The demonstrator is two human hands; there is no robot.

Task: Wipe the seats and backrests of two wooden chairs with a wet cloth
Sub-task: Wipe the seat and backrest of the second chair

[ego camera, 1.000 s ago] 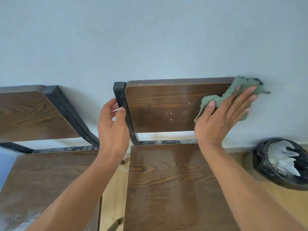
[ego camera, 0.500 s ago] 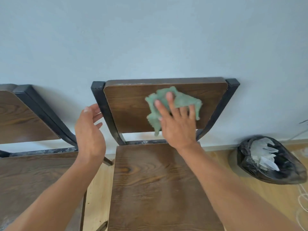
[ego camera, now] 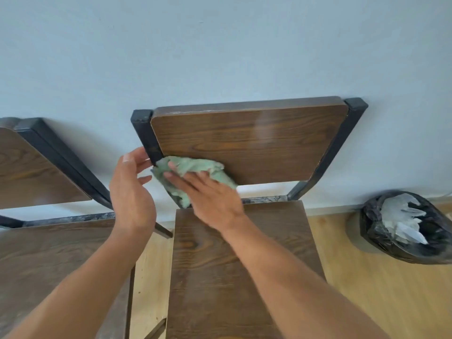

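Two dark wooden chairs with black metal frames stand against a pale wall. The right chair's backrest (ego camera: 256, 140) rises above its seat (ego camera: 239, 285). My right hand (ego camera: 210, 194) presses a green cloth (ego camera: 193, 171) flat against the lower left corner of that backrest. Beside the backrest's left frame post hovers my left hand (ego camera: 132, 192), fingers apart and holding nothing. The left chair's backrest (ego camera: 36, 172) and seat (ego camera: 56, 260) are partly cut off by the frame's left edge.
A black bin bag (ego camera: 406, 228) with white crumpled waste lies on the wooden floor (ego camera: 391, 302) at the right, against the wall (ego camera: 220, 50). A narrow strip of floor separates the two chairs.
My right hand has swept the cloth from the backrest's upper right corner across to its lower left. My left hand has let go of the left frame post and now hovers beside it.
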